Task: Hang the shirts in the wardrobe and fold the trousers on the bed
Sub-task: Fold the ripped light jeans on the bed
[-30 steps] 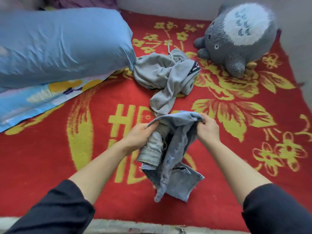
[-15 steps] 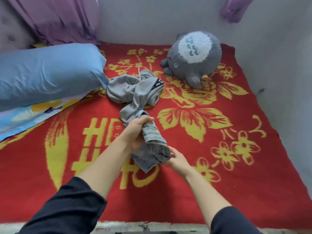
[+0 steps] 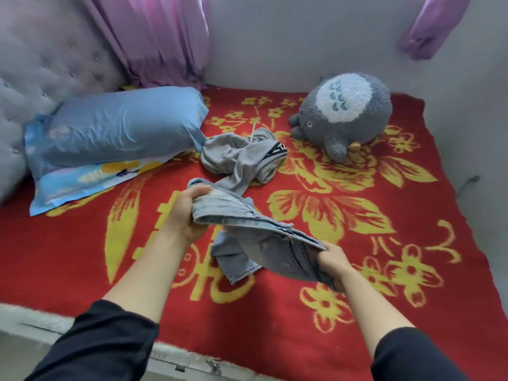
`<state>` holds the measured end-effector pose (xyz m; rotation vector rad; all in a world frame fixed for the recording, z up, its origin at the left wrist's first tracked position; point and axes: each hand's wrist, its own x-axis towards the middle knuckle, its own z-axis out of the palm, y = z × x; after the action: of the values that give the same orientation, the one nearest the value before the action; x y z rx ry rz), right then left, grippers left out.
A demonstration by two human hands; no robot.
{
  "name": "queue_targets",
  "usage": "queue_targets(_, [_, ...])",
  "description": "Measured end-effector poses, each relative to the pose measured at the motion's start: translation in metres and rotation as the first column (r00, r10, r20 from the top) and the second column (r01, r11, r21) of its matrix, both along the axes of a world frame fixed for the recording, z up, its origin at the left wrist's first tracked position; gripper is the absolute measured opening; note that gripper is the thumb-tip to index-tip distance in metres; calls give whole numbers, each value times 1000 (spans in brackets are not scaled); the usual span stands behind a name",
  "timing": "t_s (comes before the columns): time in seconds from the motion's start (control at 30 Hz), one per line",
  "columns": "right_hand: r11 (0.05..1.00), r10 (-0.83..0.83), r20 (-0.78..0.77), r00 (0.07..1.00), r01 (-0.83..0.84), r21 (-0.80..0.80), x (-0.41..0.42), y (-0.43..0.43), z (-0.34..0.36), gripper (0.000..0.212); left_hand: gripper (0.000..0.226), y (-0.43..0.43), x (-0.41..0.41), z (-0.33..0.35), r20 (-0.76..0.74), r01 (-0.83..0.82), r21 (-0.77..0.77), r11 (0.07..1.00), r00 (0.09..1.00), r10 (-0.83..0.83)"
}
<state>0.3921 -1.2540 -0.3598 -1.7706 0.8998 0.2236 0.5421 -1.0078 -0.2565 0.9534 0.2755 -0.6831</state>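
Gripping denim trousers (image 3: 258, 237) stretched between left hand (image 3: 182, 213) and right hand (image 3: 332, 264), above red blanket (image 3: 412, 215)

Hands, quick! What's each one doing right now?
Left hand: closed, gripping one end of the light blue jeans.
Right hand: closed, gripping the other end.

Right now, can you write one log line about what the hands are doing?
left hand: grips jeans | right hand: grips jeans | jeans: stretched between hands, not folded | grey garment: crumpled on bed
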Motion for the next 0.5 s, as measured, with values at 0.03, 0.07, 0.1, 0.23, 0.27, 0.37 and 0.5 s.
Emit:
queue_targets(0.03, [991,91,-17,996,-92,-100,1,-13,7,13,29,8,-1,-9,-39,-31,56,998,999,33])
queue_targets(0.07, [961,202,-55,978,-208,-184,-1,-25,13,17,32,17,-3,-20,-72,-39,136,990,996,49])
queue_targets(0.1, [921,302,-121,945,-322,-218,-3,-35,17,21,29,25,-8,-33,-105,-20,229,973,993,45])
queue_targets(0.23, [757,588,-461,664,-653,24,-24,-56,18,25,19,45,-39,-90,-322,248,455,855,941,-101])
queue_targets(0.27, [711,614,-544,572,-700,66,-28,-60,14,31,16,47,-43,-101,-369,310,485,818,920,-131])
queue_targets(0.37, [704,558,-660,503,-708,56,-27,-69,1,35,13,41,-44,-123,-437,437,554,709,877,-200])
queue_targets(0.5, [765,292,-672,681,-588,-263,-6,-74,-4,24,13,6,-19,-123,-352,447,722,528,894,-277])
